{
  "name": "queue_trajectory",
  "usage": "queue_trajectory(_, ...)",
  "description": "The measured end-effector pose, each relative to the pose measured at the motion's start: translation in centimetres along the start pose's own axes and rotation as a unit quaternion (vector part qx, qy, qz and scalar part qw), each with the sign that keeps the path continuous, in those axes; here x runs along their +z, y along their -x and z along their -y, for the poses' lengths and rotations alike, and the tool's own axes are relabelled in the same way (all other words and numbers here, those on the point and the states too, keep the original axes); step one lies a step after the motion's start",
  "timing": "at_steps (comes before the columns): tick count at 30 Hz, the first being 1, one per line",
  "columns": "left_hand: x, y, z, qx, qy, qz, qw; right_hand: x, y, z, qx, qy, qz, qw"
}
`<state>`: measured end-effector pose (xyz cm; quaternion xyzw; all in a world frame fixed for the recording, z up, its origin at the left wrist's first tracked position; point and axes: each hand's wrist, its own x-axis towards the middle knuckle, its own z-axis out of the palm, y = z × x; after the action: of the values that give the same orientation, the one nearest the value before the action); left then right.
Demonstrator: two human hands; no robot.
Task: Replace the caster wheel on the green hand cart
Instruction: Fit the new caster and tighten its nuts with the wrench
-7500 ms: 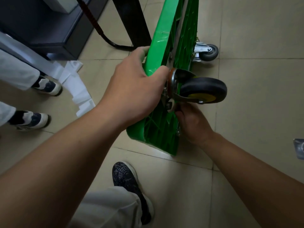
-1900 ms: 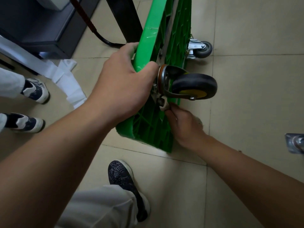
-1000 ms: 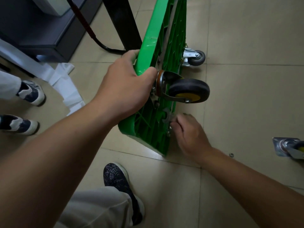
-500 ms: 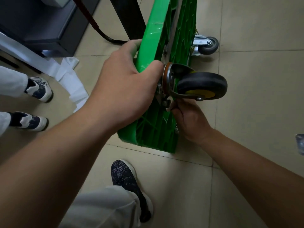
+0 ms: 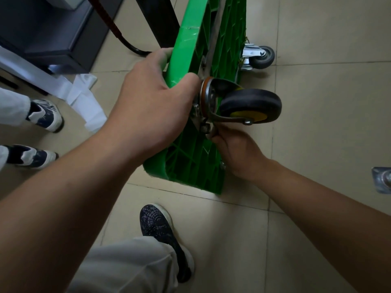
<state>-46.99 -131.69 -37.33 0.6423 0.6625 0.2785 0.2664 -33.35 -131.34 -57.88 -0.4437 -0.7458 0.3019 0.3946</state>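
Working a nut (image 5: 204,129) at the caster wheel (image 5: 251,105) mount, green hand cart (image 5: 190,153) stood on edge on the floor.
My right hand (image 5: 239,149) curls round a small metal tool (image 5: 211,133), mostly hidden, at the nut; my left hand (image 5: 152,106) clamps the cart's top edge beside the wheel; risks as I judge them: tool slips off the nut and knuckles hit the fork; cart tips if my left grip loosens; small caster (image 5: 261,57) beyond.
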Motion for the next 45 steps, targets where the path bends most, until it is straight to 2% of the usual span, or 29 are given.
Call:
queue_trajectory(4, 0.0, 0.0, 0.0, 0.002, 0.0, -0.002, 1.0, 0.7, 2.2, 2.1, 0.108, -0.073, -0.001, 0.992)
queue_trajectory(11, 0.2, -0.1, 0.1, -0.004, 0.002, -0.015, 1.0, 0.6, 3.5, 8.4, 0.263, -0.173, -0.005, 0.949)
queue_trajectory(13, 0.2, 0.0, 0.0, -0.008, 0.002, -0.015, 1.0, 0.1, 3.1, 10.6, 0.33, -0.24, -0.009, 0.913)
queue_trajectory(16, 0.3, 0.1, -0.1, -0.003, 0.007, -0.013, 1.0, -0.6, 2.1, 12.7, 0.445, -0.419, -0.013, 0.791)
queue_trajectory(17, 0.4, 0.2, -0.2, -0.002, 0.008, -0.013, 1.0, -0.7, 1.9, 13.0, 0.457, -0.445, -0.011, 0.77)
queue_trajectory(18, 0.3, 0.2, -0.2, -0.002, 0.008, -0.013, 1.0, -0.8, 2.0, 13.0, 0.458, -0.455, -0.009, 0.763)
queue_trajectory(20, 0.2, 0.3, -0.3, -0.002, 0.01, -0.007, 1.0, -0.6, 2.8, 12.5, 0.442, -0.441, -0.013, 0.781)
queue_trajectory(21, 0.1, 0.3, -0.3, -0.003, 0.014, -0.003, 1.0, -0.4, 3.7, 11.9, 0.419, -0.398, -0.007, 0.816)
queue_trajectory(23, -0.1, 0.2, -0.1, -0.005, 0.019, 0.0, 1.0, -0.1, 5.5, 10.2, 0.346, -0.234, 0.013, 0.908)
queue_trajectory(24, -0.1, 0.2, -0.1, -0.003, 0.018, -0.001, 1.0, -0.1, 6.2, 9.0, 0.306, -0.157, 0.014, 0.939)
queue_trajectory(26, -0.1, 0.1, 0.0, 0.003, 0.013, -0.002, 1.0, -0.6, 6.8, 6.6, 0.242, -0.071, -0.013, 0.968)
queue_trajectory(31, 0.0, 0.1, 0.2, 0.012, -0.002, -0.008, 1.0, -1.3, 4.0, 3.0, 0.083, 0.047, -0.057, 0.994)
queue_trajectory(34, 0.0, 0.1, 0.2, 0.012, 0.011, -0.002, 1.0, -1.1, 2.0, 2.2, 0.017, 0.056, -0.074, 0.996)
queue_trajectory(37, -0.1, -0.1, 0.4, 0.014, 0.008, 0.0, 1.0, -0.8, 0.7, 1.4, 0.008, 0.046, -0.076, 0.996)
queue_trajectory(45, 0.1, -0.3, 0.7, 0.011, 0.002, 0.004, 1.0, -0.7, -0.1, -0.1, 0.01, 0.014, -0.017, 1.0)
